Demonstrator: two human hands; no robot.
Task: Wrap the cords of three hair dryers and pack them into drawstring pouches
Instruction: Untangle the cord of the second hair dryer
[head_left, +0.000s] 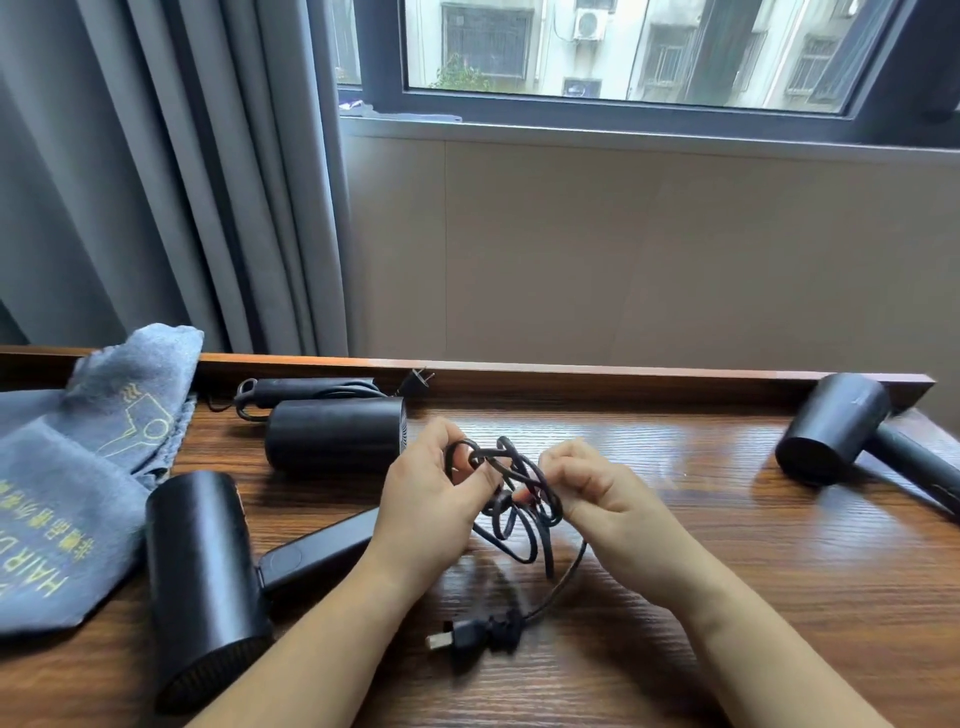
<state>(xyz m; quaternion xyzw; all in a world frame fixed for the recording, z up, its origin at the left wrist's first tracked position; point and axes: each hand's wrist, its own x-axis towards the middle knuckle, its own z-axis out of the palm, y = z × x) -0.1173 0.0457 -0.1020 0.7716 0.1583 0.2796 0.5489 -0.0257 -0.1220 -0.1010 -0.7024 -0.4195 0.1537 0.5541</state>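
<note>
Fingers of my left hand (434, 488) curl round the upper loops of a tangled black cord (511, 499); fingers of my right hand (587, 486) pinch the same bundle from the other side. Both hands hold it just above the worktop (675, 597). Loose coils hang below, and the cord's tail runs down to its plug (467, 640), which lies on the wood near my forearms.

Which dryer owns this cord I cannot tell for certain; I judge it to be the near-left hair dryer (200, 587), whose handle points toward my left wrist. A second hair dryer (332, 434) lies at the back, its own cord apparently gathered behind it, plug by the rim. A third hair dryer (841, 436) rests at the far right corner. Grey drawstring pouches (78, 467) are heaped at the left end.

Step in hand, as I judge it: turning the snarl into even loops. To do it well I would free the crossed strands first, keep one hand as the fixed anchor, and let the other lay on turns of equal size, saving the plug end for last.

Room: open wood lies to the right, between my hands and the third dryer. A raised back rim (623, 371) bounds the far side. The left is crowded, so I would avoid sweeping that way.
</note>
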